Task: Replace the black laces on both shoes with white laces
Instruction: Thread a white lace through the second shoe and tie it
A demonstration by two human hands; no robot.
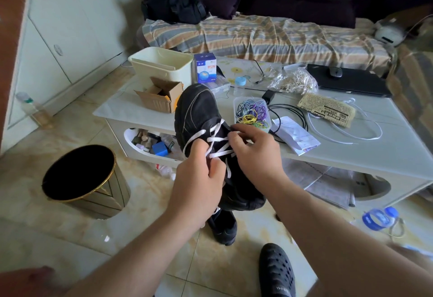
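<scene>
A black shoe [199,113] is held up in front of me, toe pointing away, with a white lace [216,138] crisscrossed through its eyelets. My left hand [199,177] pinches a strand of that lace at the shoe's left side. My right hand [255,151] pinches the lace at the right eyelets. A second black shoe [222,226] lies on the floor below, partly hidden by my left wrist. Another white lace [346,137] lies loose on the table to the right.
The low white table [375,153] carries a cardboard box [161,97], a cream bin [161,62], a tub of coloured bands [253,113], papers, cables and a laptop [351,81]. A dark waste bin [84,179] stands on the floor at left. A black sandal [276,271] is near my feet.
</scene>
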